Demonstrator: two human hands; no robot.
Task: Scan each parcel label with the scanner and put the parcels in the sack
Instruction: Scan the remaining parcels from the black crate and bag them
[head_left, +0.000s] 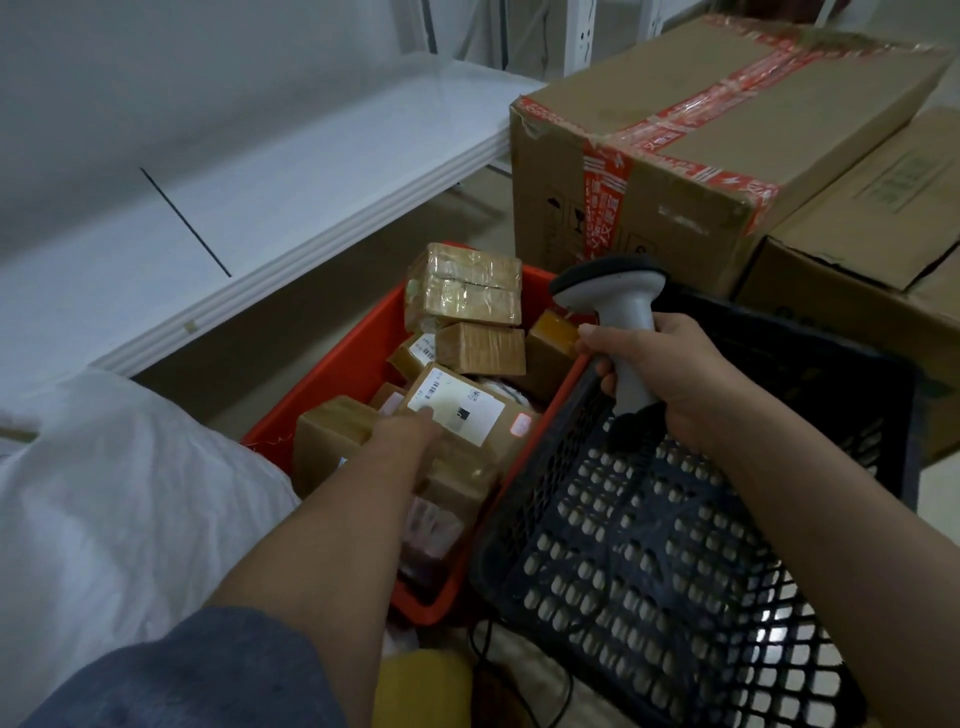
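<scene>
A pale grey wall (156, 78) fills the upper left of the frame, evenly lit by soft, cool light. Below it a white shelf (291, 197) with a ribbed front edge runs diagonally from lower left up toward the top centre, a thin dark line marked across its surface. Beige floor (483, 208) shows under the shelf. At the top right, white uprights (584, 36) stand behind a big cardboard box (727, 130) bound with red printed tape, with a second carton (872, 249) just beside it at the right edge.

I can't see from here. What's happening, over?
Left hand grips labelled parcel in red crate. Right hand holds scanner. Nothing blocking.
</scene>
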